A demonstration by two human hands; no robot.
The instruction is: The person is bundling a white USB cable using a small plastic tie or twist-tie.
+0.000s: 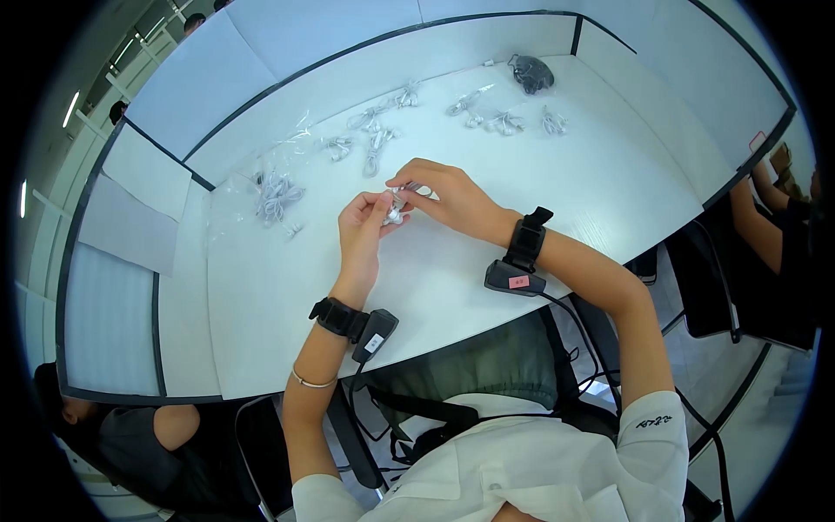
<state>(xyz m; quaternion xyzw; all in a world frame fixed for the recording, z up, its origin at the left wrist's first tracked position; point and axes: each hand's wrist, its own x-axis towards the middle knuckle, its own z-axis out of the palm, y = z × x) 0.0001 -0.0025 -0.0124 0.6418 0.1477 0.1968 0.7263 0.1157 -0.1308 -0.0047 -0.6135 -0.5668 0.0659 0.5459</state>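
Observation:
Above the middle of the white table, my left hand (360, 219) and my right hand (454, 200) meet around a small bundle of white wired earphones (394, 214). My left fingers pinch the bundle from the left, with its white end showing below the fingertips. Bent over the top from the right, my right thumb and fingers grip a loop of the cable. The fingers partly cover the bundle. Just beyond my hands lies a coiled white cable bundle (374, 155), and another bundle (337, 149) is to its left.
A larger tangle of white cables (278, 198) lies at the left on clear plastic. More bundles (506, 123) are spread along the back, near a dark pouch (531, 76). Low partitions (487, 39) enclose the table. Black cables (578, 326) trail from my wrist devices. People sit on both sides.

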